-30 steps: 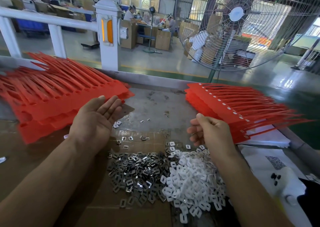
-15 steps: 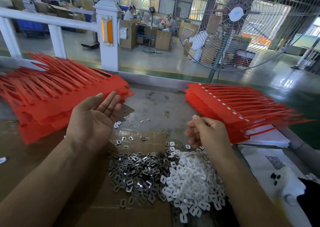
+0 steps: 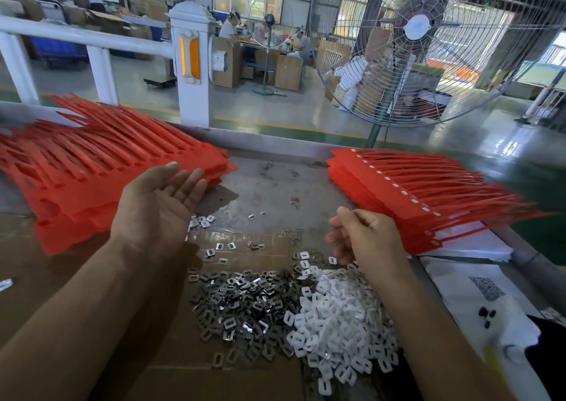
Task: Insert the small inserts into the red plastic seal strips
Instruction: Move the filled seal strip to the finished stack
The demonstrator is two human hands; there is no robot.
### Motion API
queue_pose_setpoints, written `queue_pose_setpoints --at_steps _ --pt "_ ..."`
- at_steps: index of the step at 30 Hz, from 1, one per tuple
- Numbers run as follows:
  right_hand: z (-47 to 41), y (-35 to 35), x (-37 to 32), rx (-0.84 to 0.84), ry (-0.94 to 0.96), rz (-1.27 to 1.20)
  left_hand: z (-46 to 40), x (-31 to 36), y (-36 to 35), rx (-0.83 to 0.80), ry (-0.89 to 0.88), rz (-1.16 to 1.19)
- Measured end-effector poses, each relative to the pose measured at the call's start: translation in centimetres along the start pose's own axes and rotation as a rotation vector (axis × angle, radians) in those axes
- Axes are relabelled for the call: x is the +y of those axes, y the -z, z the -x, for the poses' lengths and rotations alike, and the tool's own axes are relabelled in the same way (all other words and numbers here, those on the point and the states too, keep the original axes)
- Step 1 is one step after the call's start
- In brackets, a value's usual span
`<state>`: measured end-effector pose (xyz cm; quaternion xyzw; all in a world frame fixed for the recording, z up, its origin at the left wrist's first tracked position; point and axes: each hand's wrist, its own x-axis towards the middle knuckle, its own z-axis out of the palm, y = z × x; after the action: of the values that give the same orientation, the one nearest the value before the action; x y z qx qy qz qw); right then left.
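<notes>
Two stacks of red seal strips, left (image 3: 92, 183) and right (image 3: 398, 192). Left hand (image 3: 156, 204) flat open, empty; right hand (image 3: 364, 235) curled, contents unclear. Below, two insert piles: metal (image 3: 242, 302), white (image 3: 340, 321)

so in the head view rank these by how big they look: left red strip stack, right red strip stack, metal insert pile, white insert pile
1. left red strip stack
2. right red strip stack
3. metal insert pile and white insert pile: look alike, unranked.

Two fanned stacks of red seal strips are lying flat: the left stack (image 3: 101, 171) at ten o'clock, the right stack (image 3: 422, 192) at two o'clock. Metal inserts (image 3: 242, 305) and white inserts (image 3: 337, 324) are lying heaped, touching, at six o'clock.
</notes>
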<state>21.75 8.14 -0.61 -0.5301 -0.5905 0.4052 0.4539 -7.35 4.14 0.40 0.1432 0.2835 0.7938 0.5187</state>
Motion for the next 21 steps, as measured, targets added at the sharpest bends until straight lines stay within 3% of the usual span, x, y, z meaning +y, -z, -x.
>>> queue_pose_setpoints --at_steps 13,21 --pt "-0.1 0.1 0.2 -0.032 0.013 0.051 0.4 -0.5 0.0 0.073 0.068 0.100" --pt "-0.2 0.1 0.5 -0.043 0.024 0.062 1.1 0.6 -0.5 -0.002 0.066 0.188"
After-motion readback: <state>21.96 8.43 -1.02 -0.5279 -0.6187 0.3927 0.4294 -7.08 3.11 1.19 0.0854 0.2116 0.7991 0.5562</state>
